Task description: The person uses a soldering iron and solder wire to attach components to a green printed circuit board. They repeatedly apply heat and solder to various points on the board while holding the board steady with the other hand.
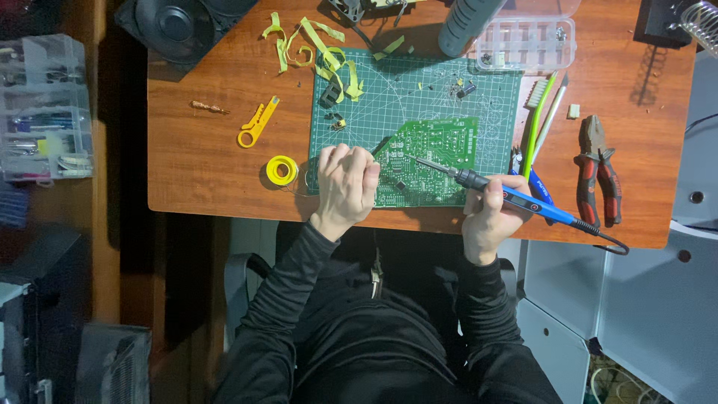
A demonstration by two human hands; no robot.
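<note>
Over the flat green circuit board [430, 161], right hand [490, 213] grips a blue soldering iron [508, 196]; left hand [345, 187] clenched.

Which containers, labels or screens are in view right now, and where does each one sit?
Clear compartment box: desk's far edge, rectangular, transparent.
Plastic drawer organiser: left of the desk, clear, mixed contents.
Soldering iron in right hand: blue handle, small dark display panel.
No labels or signs.
</note>
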